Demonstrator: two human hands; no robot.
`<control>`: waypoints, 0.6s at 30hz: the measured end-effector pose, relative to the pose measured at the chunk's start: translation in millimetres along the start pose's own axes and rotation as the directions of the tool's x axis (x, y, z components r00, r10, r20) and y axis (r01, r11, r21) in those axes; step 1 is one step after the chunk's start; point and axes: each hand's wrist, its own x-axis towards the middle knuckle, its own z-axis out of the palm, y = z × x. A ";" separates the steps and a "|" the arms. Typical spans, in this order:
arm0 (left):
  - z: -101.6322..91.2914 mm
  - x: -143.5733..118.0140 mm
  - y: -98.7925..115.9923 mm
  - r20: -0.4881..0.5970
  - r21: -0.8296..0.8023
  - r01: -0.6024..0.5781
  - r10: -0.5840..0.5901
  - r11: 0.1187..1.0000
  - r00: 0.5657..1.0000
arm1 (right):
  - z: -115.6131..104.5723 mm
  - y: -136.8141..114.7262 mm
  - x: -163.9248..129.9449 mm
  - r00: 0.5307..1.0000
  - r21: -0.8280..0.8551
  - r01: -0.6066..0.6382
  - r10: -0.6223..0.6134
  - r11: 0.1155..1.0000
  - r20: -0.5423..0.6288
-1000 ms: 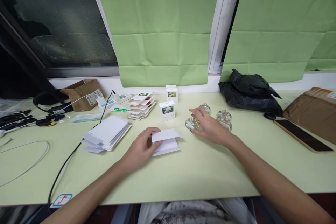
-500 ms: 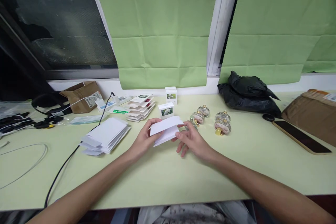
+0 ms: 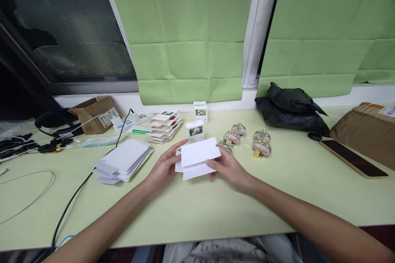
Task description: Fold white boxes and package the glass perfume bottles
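A plain white folding carton [image 3: 199, 153], partly unfolded with flaps sticking out, is held above the middle of the table. My right hand [image 3: 232, 168] grips its right edge, thumb on the front and fingers behind. At the left side, my left hand [image 3: 163, 167] has its fingers apart, close to the small side flap; whether a fingertip touches is unclear. Just behind the carton stands a small white box with a flower picture [image 3: 195, 130], and farther back a similar box [image 3: 200, 112]. To the right are several round glass bottles [image 3: 261, 148] with gold trim.
A stack of flat white cartons [image 3: 125, 159] lies left, beside a black cable [image 3: 72, 201]. Behind are stacked printed cartons [image 3: 165, 127] and an open cardboard box [image 3: 94, 115]. On the right are a black plastic bag [image 3: 291, 111], a phone [image 3: 352, 158] and a brown parcel [image 3: 367, 133].
The carton has turned to face me more, with its flaps spread apart. My left hand has loosened from its left edge and moved slightly left, while my right hand keeps its grip.
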 end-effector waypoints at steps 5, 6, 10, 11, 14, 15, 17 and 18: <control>-7.3 1.4 1.7 0.018 -0.053 0.002 -0.001 0.999 1.000 | -0.6 2.8 -0.9 1.000 -0.036 0.002 -0.002 0.999 0.005; -7.6 1.3 1.1 0.027 -0.030 -0.002 0.003 1.000 1.000 | -0.6 2.7 -1.1 1.000 -0.048 0.002 -0.002 0.999 -0.004; -6.5 -0.3 -0.3 0.070 0.071 0.003 -0.008 0.997 0.997 | 0.2 0.3 -1.5 0.999 -0.085 0.008 -0.011 0.996 -0.041; -6.3 -0.4 -0.3 0.088 0.083 0.003 -0.011 0.997 0.996 | 0.4 -0.5 -1.4 0.999 -0.088 0.015 -0.019 0.996 -0.049; -6.2 0.5 -0.8 0.124 0.108 -0.030 0.017 0.994 0.992 | 0.6 -2.1 -0.9 0.997 -0.096 0.050 -0.056 0.994 -0.058; -6.3 1.2 -1.2 0.122 0.120 -0.046 0.031 0.992 0.992 | 0.5 -2.5 -0.8 0.996 -0.103 0.062 -0.068 0.993 -0.054; -6.6 2.2 -2.1 0.110 0.154 -0.071 0.054 0.985 0.992 | 0.3 -3.5 -0.8 0.996 -0.128 0.075 -0.080 0.989 -0.039; -6.6 2.3 -2.4 0.107 0.178 -0.081 0.063 0.981 0.992 | 0.3 -4.2 -1.1 0.996 -0.146 0.078 -0.084 0.986 -0.034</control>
